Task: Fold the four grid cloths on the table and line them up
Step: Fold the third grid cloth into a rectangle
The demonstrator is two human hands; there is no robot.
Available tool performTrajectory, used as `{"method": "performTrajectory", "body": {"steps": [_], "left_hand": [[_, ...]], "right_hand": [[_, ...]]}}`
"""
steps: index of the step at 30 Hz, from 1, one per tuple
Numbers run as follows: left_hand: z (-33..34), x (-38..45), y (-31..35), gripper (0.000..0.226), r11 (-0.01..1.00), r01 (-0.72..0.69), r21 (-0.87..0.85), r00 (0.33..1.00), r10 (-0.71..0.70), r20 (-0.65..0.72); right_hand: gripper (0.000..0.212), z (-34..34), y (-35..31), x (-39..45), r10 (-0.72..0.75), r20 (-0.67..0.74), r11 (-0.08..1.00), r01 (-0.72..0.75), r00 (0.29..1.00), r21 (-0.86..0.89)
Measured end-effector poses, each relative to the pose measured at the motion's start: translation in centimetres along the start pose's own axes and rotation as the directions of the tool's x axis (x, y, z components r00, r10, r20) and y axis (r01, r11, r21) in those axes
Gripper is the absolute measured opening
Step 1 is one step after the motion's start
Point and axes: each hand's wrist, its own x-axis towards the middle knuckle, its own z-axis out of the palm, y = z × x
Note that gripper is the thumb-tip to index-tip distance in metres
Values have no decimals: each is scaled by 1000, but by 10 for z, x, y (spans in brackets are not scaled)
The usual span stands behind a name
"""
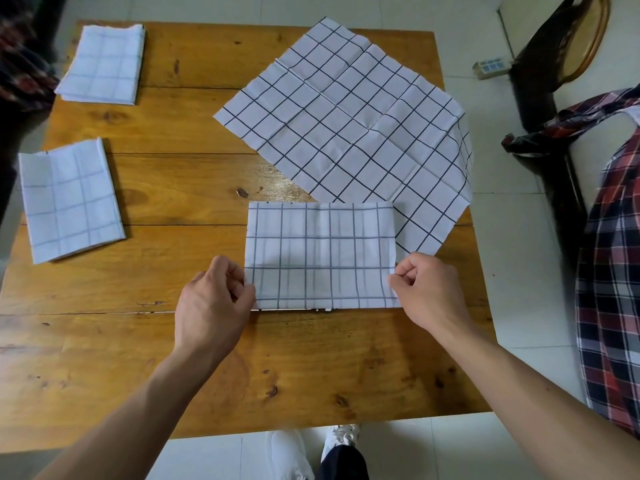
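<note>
We pinch the third cloth point(320, 254), half-folded at the table's point(173, 188) near centre, left hand point(211, 306) and right hand point(427, 292) clamping its ends. Next: fold it across once more.

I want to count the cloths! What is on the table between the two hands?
In the head view, the half-folded grid cloth lies between the left hand and the right hand. Each hand pinches one near corner of it.

I count four grid cloths on the wooden table point(207, 174): two fully folded along its left side, one half-folded near its front edge, one spread flat at its far right.
</note>
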Motion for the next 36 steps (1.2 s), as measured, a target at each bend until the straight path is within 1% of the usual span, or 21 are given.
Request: {"method": "performTrajectory", "body": {"steps": [4, 6, 9, 11, 13, 14, 16, 17, 19, 22, 25, 26, 28, 31, 34, 36], "left_hand": [[1, 1, 1, 14, 1000, 11, -11, 1000, -11, 2], [2, 1, 0, 14, 1000, 1, 11, 1000, -1, 2], [4, 1, -2, 14, 993, -87, 85, 996, 87, 3], [4, 1, -2, 14, 978, -149, 146, 989, 148, 18], [6, 1, -4, 16, 955, -214, 203, 977, 212, 35], [6, 0, -4, 16, 946, -236, 223, 971, 234, 36], [8, 0, -5, 15, 934, -253, 251, 967, 255, 25], [9, 0, -6, 15, 932, -255, 257, 966, 259, 18], [10, -1, -7, 16, 934, -247, 260, 968, 251, 15], [12, -4, -6, 20, 935, -221, 277, 975, 218, 42], [14, -6, -1, 35, 915, -186, 359, 983, 172, 70], [16, -7, 3, 42, 899, -195, 393, 981, 179, 78], [23, -10, 17, 51, 859, -262, 439, 965, 239, 107], [46, -17, 48, 54, 813, -388, 434, 921, 339, 190], [73, -21, 68, 54, 777, -456, 433, 887, 355, 296], [80, -20, 68, 53, 770, -468, 433, 879, 356, 316]], "right_hand": [[11, 1, 1, 2, -3, -11, 1000, 3, 1000, 6], [12, 1, 1, 3, -8, -16, 1000, 8, 1000, 12], [13, 2, 2, 1, -51, -30, 999, 51, 998, -13], [14, 3, 3, -2, -132, -68, 986, 124, 989, -116], [14, 3, 4, -6, -271, -107, 941, 240, 957, -240], [18, 4, 4, -7, -343, -102, 910, 303, 934, -284], [33, 7, 3, -10, -445, -30, 858, 417, 895, -300], [40, 9, 3, -11, -469, 19, 845, 455, 883, -281], [50, 12, 3, -12, -473, 91, 842, 480, 876, -247], [60, 13, 6, -12, -450, 117, 851, 465, 885, -244], [67, 13, 8, -11, -441, 143, 844, 464, 886, -269], [69, 13, 9, -11, -441, 152, 839, 466, 885, -281], [71, 14, 10, -9, -441, 163, 831, 470, 883, -298], [74, 12, 9, -7, -447, 176, 818, 481, 877, -316], [79, 10, 7, -5, -459, 221, 789, 509, 860, -344], [85, 9, 6, -2, -452, 273, 777, 525, 849, -346]]}}
